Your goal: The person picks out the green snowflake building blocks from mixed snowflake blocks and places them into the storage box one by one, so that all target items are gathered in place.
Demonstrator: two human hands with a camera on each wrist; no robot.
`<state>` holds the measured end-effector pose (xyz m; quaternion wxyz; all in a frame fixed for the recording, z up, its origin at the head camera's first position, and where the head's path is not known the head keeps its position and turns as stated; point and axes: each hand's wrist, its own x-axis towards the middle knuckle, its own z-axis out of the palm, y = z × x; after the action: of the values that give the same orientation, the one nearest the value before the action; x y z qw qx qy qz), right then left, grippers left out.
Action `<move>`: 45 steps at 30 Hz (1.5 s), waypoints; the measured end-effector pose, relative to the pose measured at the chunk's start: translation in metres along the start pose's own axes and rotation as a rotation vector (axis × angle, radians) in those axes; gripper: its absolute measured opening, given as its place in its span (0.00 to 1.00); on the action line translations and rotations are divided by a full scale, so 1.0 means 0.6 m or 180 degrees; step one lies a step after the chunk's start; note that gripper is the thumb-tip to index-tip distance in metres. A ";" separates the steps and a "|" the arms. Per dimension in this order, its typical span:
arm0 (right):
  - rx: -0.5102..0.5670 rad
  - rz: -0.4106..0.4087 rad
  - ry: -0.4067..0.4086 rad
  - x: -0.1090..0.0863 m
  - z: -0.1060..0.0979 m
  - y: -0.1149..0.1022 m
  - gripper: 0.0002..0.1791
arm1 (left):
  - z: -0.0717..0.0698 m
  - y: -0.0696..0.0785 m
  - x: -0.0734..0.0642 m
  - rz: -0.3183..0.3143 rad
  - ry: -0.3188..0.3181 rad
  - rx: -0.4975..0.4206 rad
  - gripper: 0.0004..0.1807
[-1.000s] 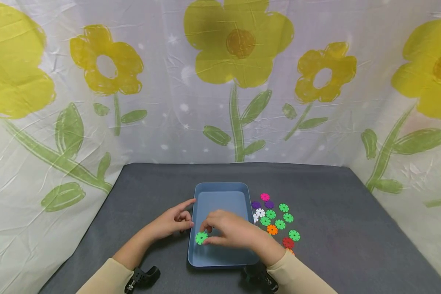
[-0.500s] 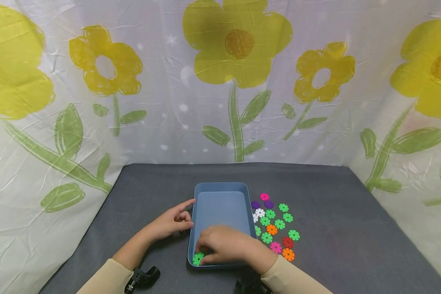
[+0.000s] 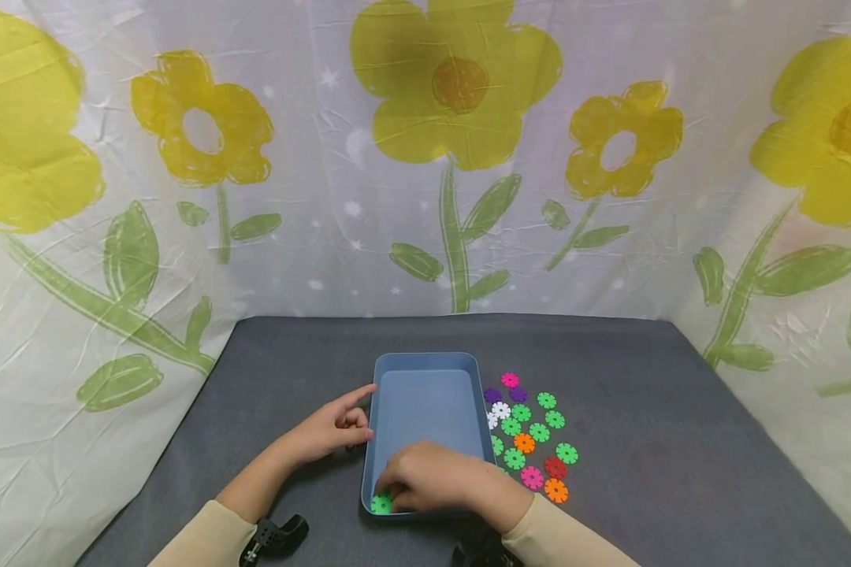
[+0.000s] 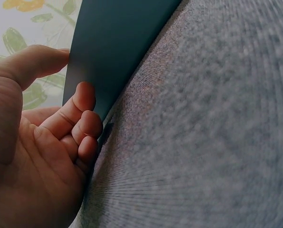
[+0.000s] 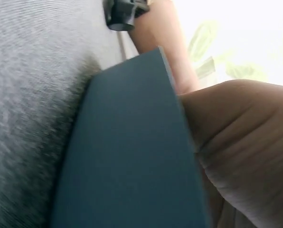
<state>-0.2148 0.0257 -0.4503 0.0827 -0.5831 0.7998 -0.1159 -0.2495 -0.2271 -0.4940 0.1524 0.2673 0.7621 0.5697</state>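
A blue rectangular tray [image 3: 425, 409] lies on the dark tabletop. My left hand [image 3: 332, 425] rests at its left side, index finger stretched to the rim and thumb tip on the edge; the left wrist view shows the other fingers curled near the tray's outer wall. Down in the tray's near left corner, my right hand [image 3: 432, 476] pinches a green notched interlocking disc [image 3: 380, 504], partly hidden by the fingers. From the right wrist camera, the tray wall [image 5: 132, 142] blocks the fingertips and the disc.
Right of the tray lie several more notched discs: green [image 3: 539, 432], orange [image 3: 556, 490], red [image 3: 555, 467], pink [image 3: 532, 477], purple [image 3: 518, 394] and white [image 3: 500, 410]. A flower-printed curtain [image 3: 326, 197] hangs behind the dark table [image 3: 645, 409].
My right hand has brought the green disc nearer, down into the tray's near left corner, uncovering more discs on the right. The left hand has stayed at the rim.
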 end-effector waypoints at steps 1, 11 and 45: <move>0.0072 0.0010 -0.0010 -0.001 -0.003 0.000 0.11 | 0.000 0.000 0.000 0.0002 0.0000 -0.0006 0.45; 0.0523 0.0306 0.0121 -0.025 -0.053 0.015 0.13 | 0.005 0.003 0.001 -0.0042 0.0005 0.0004 0.45; 0.0982 0.2476 0.2088 -0.283 -0.100 0.188 0.13 | 0.001 -0.002 0.000 0.0032 -0.0005 0.0059 0.44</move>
<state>-0.2818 0.2255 -0.4248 -0.0501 -0.1576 0.9145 -0.3693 -0.2492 -0.2268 -0.4952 0.1477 0.2730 0.7659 0.5631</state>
